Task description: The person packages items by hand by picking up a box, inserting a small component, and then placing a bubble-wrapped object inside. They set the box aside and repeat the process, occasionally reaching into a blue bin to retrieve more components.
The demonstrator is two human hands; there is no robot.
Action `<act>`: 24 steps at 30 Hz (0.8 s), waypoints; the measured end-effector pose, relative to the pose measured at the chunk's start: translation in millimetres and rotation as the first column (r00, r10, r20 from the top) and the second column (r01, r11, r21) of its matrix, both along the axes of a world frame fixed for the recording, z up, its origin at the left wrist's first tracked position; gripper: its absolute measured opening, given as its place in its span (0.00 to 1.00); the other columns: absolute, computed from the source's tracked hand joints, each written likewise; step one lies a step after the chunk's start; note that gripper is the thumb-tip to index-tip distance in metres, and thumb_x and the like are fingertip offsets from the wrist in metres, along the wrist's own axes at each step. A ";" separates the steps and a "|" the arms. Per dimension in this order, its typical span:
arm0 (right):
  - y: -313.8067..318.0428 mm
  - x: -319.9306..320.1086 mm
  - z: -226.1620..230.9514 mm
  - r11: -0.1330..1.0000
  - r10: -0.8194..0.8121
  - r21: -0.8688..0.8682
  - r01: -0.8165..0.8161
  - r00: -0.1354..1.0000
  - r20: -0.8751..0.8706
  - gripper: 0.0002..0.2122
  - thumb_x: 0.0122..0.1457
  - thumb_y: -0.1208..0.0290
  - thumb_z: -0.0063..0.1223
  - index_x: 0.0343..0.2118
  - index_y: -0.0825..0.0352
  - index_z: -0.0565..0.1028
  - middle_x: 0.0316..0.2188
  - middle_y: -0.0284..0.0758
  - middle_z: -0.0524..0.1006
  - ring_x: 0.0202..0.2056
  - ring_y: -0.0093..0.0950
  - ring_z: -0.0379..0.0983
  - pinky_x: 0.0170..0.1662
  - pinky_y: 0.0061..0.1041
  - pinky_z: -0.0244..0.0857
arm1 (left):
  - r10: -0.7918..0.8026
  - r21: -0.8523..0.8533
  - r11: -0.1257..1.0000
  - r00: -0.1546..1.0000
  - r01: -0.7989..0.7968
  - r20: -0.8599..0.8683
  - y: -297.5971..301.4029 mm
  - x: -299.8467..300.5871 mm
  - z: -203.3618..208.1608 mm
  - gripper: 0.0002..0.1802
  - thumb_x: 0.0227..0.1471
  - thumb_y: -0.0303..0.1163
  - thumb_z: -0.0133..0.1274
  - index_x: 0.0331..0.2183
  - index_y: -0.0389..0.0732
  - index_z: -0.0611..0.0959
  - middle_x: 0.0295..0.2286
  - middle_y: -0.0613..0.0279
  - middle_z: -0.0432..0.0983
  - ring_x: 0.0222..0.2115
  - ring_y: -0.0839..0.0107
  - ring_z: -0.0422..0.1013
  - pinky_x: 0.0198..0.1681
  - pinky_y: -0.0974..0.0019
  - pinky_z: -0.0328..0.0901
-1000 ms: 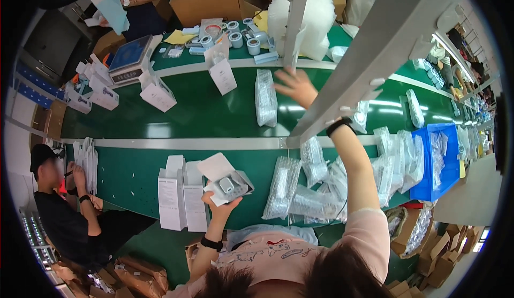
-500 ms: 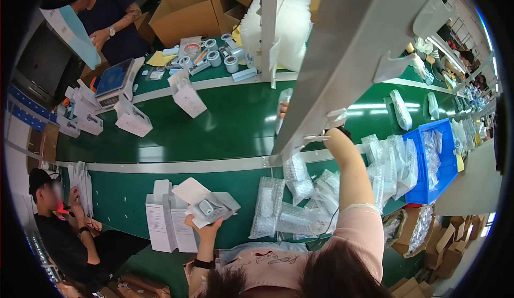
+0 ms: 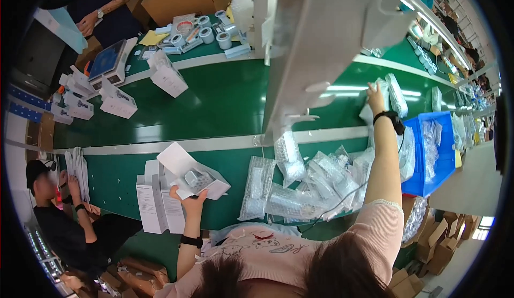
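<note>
My left hand (image 3: 191, 200) grips a white carton (image 3: 218, 186) from below, near the table's front edge. Its flaps stand open, and a light grey device (image 3: 191, 178) shows inside. Far off to the right, my right hand (image 3: 376, 99) reaches over the green conveyor belt, its fingers closed on a clear bubble-wrap pouch (image 3: 367, 114) whose contents I cannot make out. Just beyond that hand lies another bubble-wrap pouch (image 3: 396, 96). Several white cartons (image 3: 151, 212) stand left of the held one, partly behind it.
A grey metal post (image 3: 308, 46) rises between my hands. Several bubble-wrap pouches (image 3: 294, 201) are heaped on the table, beside a blue bin (image 3: 428, 183). More white cartons (image 3: 119, 102) stand along the belt. One person sits at the left; another stands across the belt.
My right hand has come out from behind the post and moved right along the belt. My left hand still holds the carton, a little further left in view. The view has shifted slightly.
</note>
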State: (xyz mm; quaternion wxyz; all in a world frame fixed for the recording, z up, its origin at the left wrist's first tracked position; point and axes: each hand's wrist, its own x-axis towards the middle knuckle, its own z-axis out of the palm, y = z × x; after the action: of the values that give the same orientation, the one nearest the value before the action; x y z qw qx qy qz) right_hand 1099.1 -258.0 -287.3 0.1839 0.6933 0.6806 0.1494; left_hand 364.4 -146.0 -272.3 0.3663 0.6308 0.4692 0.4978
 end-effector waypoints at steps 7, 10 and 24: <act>50.5 -139.7 99.4 0.871 -0.440 0.022 0.490 0.802 -0.404 0.17 0.47 0.75 0.44 0.43 0.57 0.69 0.43 0.37 0.67 0.48 0.36 0.61 0.44 0.39 0.59 | -0.027 0.142 0.988 0.978 0.057 -0.207 -14.1 12.4 14.1 0.45 0.28 0.35 0.66 0.41 0.44 0.50 0.45 0.48 0.50 0.46 0.57 0.55 0.48 0.57 0.53; 32.6 -187.6 90.6 0.894 -0.394 -0.041 0.446 0.741 -0.544 0.15 0.40 0.75 0.49 0.36 0.63 0.72 0.33 0.43 0.72 0.37 0.40 0.69 0.38 0.33 0.64 | -0.170 0.250 0.949 0.979 0.193 -0.110 -9.9 23.6 17.5 0.44 0.28 0.34 0.66 0.40 0.45 0.51 0.47 0.45 0.49 0.47 0.55 0.54 0.47 0.56 0.53; -53.9 -238.8 39.1 0.983 -0.136 -0.035 0.179 0.593 -0.794 0.10 0.44 0.75 0.51 0.33 0.69 0.70 0.28 0.39 0.71 0.28 0.32 0.68 0.31 0.26 0.62 | -0.372 0.153 0.913 0.926 0.377 -0.066 -12.8 45.9 55.0 0.43 0.29 0.32 0.65 0.42 0.42 0.53 0.49 0.45 0.49 0.49 0.56 0.53 0.49 0.59 0.52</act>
State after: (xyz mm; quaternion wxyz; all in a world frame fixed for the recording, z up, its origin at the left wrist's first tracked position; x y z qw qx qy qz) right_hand 860.3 -311.9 -248.1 -0.1408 0.7491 0.6238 -0.1731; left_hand 410.3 -158.8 -217.3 0.3938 0.7454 0.3037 0.4439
